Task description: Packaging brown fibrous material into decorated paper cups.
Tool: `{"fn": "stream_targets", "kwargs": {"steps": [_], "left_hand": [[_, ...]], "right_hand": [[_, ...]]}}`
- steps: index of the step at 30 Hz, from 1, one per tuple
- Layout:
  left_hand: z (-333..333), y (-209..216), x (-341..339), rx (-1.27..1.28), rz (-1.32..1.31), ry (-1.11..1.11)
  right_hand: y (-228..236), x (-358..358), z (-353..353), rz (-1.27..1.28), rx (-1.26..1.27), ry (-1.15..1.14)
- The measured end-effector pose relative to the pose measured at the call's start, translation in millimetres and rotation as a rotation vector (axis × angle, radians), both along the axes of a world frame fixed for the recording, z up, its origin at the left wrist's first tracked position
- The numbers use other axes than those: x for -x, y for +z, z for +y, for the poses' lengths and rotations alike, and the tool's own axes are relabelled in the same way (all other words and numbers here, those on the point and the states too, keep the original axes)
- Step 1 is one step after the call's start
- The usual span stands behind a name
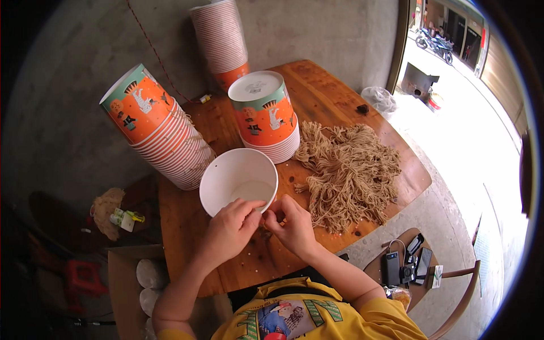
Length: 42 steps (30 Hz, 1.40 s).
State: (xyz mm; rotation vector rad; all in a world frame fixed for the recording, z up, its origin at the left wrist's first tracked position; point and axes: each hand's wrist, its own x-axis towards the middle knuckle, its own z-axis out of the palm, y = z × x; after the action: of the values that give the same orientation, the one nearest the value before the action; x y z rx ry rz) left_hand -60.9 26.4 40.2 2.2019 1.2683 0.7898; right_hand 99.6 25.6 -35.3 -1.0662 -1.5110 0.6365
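Observation:
A white-lined paper bucket (225,177) stands tilted toward me on the wooden table, its inside showing. My left hand (233,226) grips its near rim, with the fingers over the edge and the thumb toward the right. Close beside it, my right hand (293,225) is pinched at the bucket's near right edge; whatever sits between those fingertips is too small to make out. To the right lies a big loose heap of tan twine strands (354,175). Just behind the bucket, a short stack of orange and green paper buckets (265,122) stands upside down.
A tall leaning stack of paper buckets (161,130) is at the left, another stack (220,39) against the wall. Below the table's left edge sits a cardboard box (122,277) holding white buckets. A chair (462,300) with phones and cables is at the right.

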Motion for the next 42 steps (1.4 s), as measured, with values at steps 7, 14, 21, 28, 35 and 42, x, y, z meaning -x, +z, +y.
{"fn": "stream_targets", "kwargs": {"steps": [7,14,21,28,35,42], "left_hand": [[34,10,7,0.588,-0.114,-0.102],[53,3,6,0.539,0.029,-0.161],[51,4,6,0.526,-0.368,-0.067],[51,2,-5,0.658,-0.476,-0.091],[48,1,0,0.703,-0.470,-0.210],[45,7,-2,0.780,-0.520,-0.242]], "right_hand": [[3,0,0,-0.018,0.028,-0.023],[13,-6,-1,-0.090,0.091,-0.016],[33,-34,-3,-0.209,0.277,0.156],[57,-58,8,-0.245,0.132,0.470],[68,-74,31,-0.171,0.175,0.780],[74,-75,34,0.003,0.476,0.875]]}}
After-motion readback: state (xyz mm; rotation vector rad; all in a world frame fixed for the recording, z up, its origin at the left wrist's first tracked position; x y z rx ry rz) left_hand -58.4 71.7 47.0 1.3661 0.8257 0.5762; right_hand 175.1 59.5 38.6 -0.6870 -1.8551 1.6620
